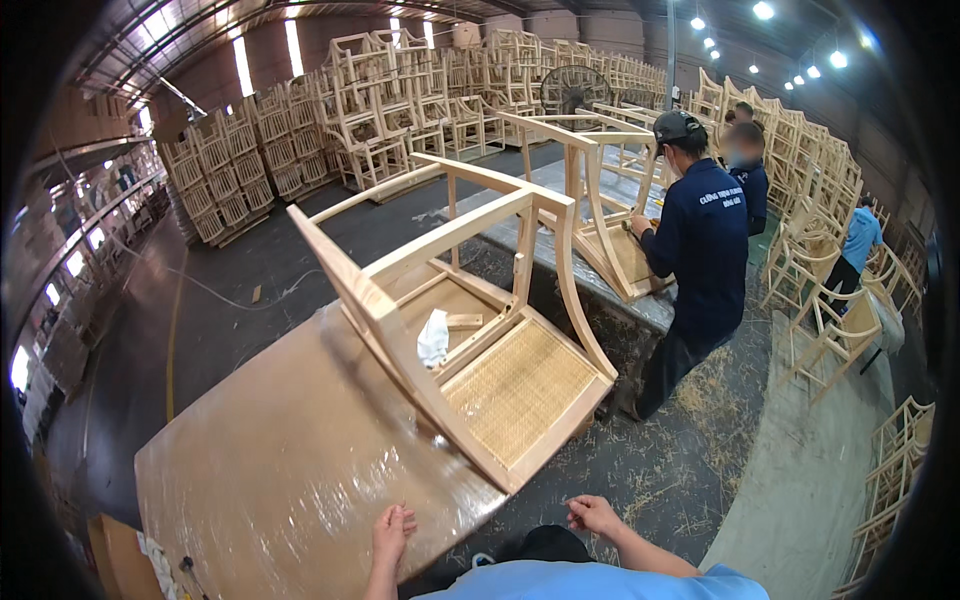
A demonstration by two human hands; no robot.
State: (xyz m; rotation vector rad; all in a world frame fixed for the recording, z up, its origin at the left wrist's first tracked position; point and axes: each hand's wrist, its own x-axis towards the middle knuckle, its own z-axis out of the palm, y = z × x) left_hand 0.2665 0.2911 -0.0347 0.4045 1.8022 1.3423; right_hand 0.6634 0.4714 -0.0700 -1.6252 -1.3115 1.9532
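A bare wooden chair frame (375,300) lies tipped over on the plastic-covered table (270,450) in front of me. Its woven cane panel (520,390) faces me at the near right. A crumpled white cloth (433,338) and a small wooden block (464,321) lie within the frame. My left hand (392,530) is over the table's near edge, with its fingers loosely bent and nothing in them. To the right, my right hand (594,515) hangs beyond the table's edge, its fingers loosely curled and apart, holding nothing. Neither hand touches the chair.
Ahead on the right, a co-worker in dark blue (703,230) handles another chair frame (605,225) on a second table (640,310). Shavings (705,410) litter the floor. Stacked chair frames (385,110) fill the back. A cardboard box (122,560) stands at the lower left.
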